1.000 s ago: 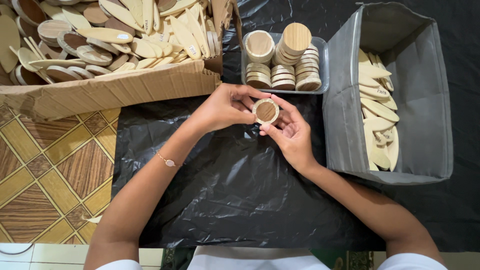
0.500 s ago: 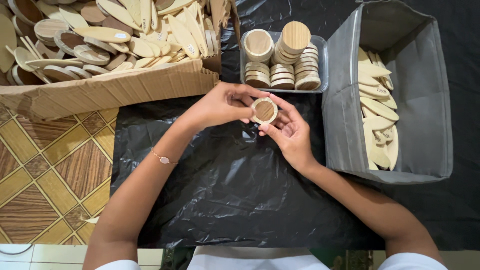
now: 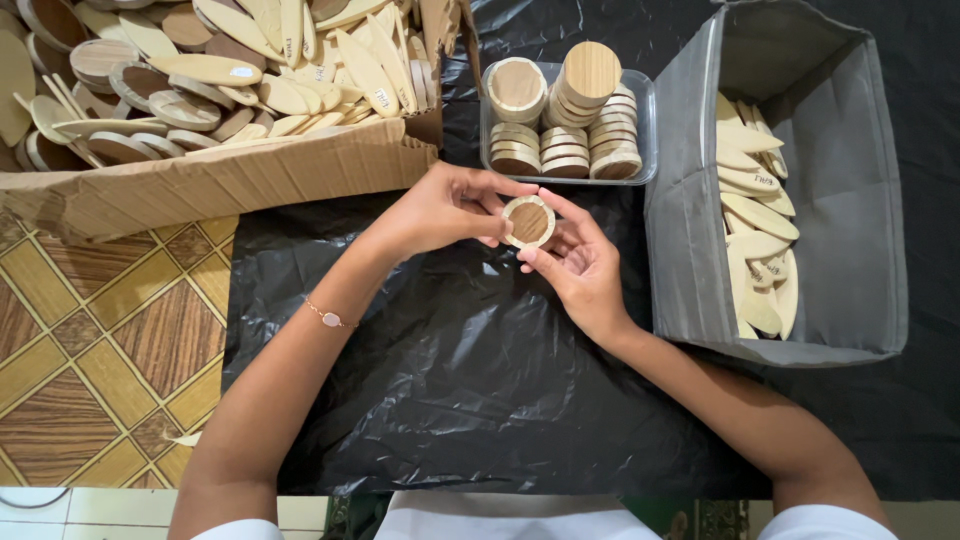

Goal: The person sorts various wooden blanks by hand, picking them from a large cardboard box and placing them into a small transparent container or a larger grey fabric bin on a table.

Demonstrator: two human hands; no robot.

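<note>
Single head view, looking straight down, close over black sheet (image 3: 450,380)

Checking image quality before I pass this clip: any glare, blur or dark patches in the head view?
Head view: sharp and evenly lit; the round wooden disc between left hand and right hand is crisp; soft glare streaks on the black plastic sheet; the dark upper right corner loses detail; no motion blur.
</note>
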